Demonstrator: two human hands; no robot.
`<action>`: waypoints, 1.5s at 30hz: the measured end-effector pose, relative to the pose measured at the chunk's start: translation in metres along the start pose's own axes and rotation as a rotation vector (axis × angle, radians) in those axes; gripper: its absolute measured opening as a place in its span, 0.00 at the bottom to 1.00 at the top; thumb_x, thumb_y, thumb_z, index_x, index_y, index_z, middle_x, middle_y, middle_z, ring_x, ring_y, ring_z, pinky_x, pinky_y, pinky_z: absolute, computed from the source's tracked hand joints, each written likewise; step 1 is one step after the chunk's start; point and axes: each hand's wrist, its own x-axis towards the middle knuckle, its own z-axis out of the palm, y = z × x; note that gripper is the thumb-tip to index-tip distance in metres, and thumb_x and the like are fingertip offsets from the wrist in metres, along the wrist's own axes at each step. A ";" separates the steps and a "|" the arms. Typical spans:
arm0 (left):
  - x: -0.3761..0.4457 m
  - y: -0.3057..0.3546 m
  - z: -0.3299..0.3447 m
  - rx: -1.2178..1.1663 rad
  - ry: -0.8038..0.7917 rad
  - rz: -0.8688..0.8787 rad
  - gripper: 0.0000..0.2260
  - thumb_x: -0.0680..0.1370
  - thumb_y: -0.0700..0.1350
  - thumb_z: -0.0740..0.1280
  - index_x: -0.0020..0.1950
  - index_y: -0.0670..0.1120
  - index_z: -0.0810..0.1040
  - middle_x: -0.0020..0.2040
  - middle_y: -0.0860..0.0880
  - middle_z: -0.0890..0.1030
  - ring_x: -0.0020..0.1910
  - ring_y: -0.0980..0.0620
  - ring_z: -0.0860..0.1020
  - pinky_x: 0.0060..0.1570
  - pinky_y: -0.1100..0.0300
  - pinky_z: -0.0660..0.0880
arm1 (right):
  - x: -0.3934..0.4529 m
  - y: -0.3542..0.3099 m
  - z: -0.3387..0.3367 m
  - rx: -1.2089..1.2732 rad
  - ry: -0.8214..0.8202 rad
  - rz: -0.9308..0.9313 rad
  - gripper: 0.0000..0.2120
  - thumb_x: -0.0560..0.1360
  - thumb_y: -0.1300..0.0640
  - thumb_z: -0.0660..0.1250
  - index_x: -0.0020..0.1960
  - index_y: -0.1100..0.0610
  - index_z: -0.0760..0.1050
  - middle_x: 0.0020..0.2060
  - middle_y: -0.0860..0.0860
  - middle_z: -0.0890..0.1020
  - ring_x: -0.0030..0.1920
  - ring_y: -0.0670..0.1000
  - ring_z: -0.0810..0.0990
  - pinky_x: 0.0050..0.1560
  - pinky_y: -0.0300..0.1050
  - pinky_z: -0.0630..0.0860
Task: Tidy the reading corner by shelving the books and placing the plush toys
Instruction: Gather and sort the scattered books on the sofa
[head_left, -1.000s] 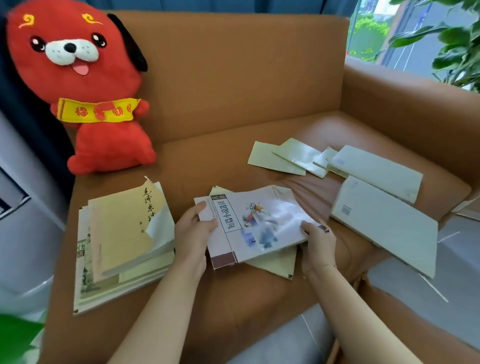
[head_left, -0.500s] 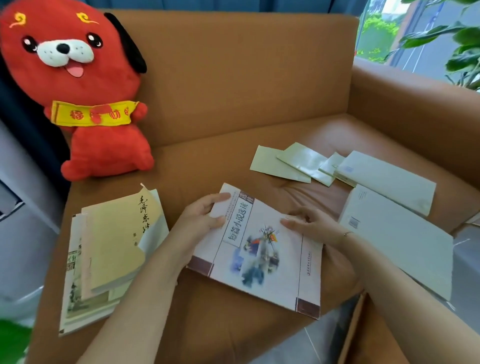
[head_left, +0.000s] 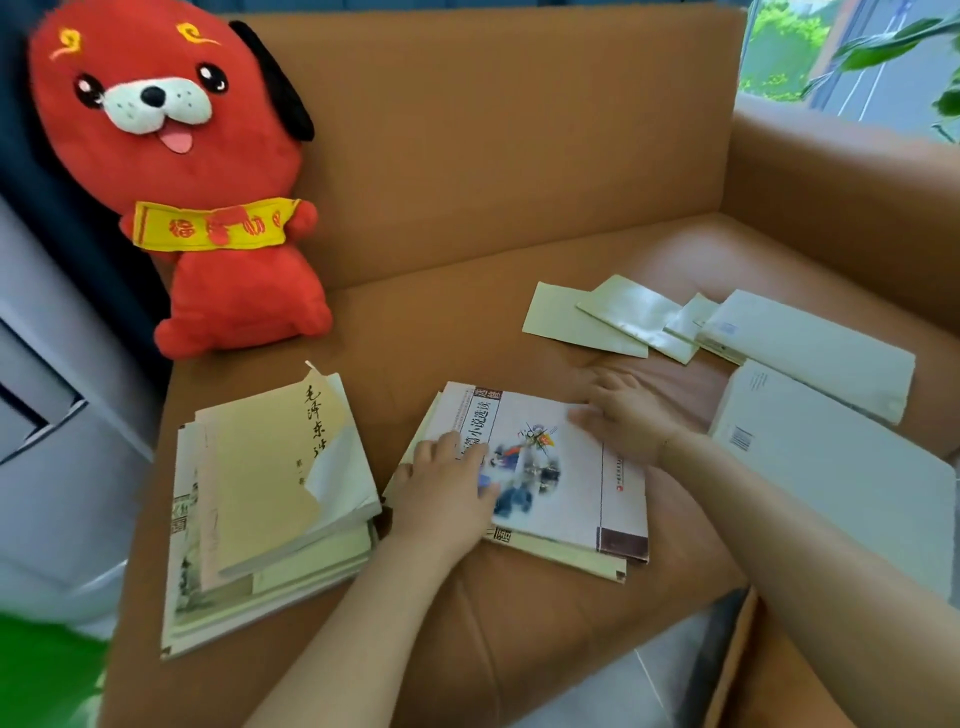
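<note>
The illustrated book (head_left: 550, 467) lies flat on the seat of the orange sofa (head_left: 467, 338), on top of a pale yellow book (head_left: 561, 556) whose edges show beneath it. The left hand (head_left: 447, 493) rests palm down on its left half, fingers fairly straight and together, pressing the cover. The right hand (head_left: 623, 415) lies on its upper right corner, fingers spread and loosely extended; blur hides whether any fingertip hooks the edge. Just left of the left hand sits a stack of books (head_left: 270, 509), its top yellow cover torn and peeling at the corner. Beyond that hand, against the backrest, a red plush dog (head_left: 197, 182) sits upright. Right of the right hand lie two white books (head_left: 821, 441), and beyond it several pale green loose covers (head_left: 613, 322) overlap
</note>
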 end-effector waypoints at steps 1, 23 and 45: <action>0.000 -0.002 -0.006 0.002 -0.022 -0.002 0.20 0.80 0.52 0.57 0.73 0.53 0.64 0.73 0.50 0.62 0.71 0.47 0.60 0.65 0.51 0.63 | 0.003 -0.006 -0.002 -0.094 -0.136 0.036 0.23 0.79 0.40 0.56 0.64 0.55 0.70 0.66 0.53 0.68 0.70 0.56 0.62 0.67 0.52 0.63; -0.049 -0.172 -0.051 -0.963 0.335 -1.029 0.45 0.70 0.68 0.64 0.78 0.44 0.55 0.76 0.40 0.57 0.75 0.39 0.56 0.73 0.44 0.56 | -0.013 -0.063 0.003 0.825 -0.541 0.530 0.32 0.63 0.45 0.78 0.61 0.62 0.77 0.55 0.59 0.83 0.55 0.57 0.82 0.60 0.55 0.77; -0.061 -0.190 -0.059 -1.501 0.077 -0.641 0.26 0.62 0.50 0.81 0.58 0.45 0.81 0.50 0.43 0.85 0.51 0.43 0.83 0.53 0.47 0.79 | -0.025 -0.095 0.040 1.095 -0.315 0.423 0.15 0.76 0.60 0.66 0.62 0.59 0.75 0.53 0.59 0.83 0.55 0.61 0.81 0.56 0.56 0.78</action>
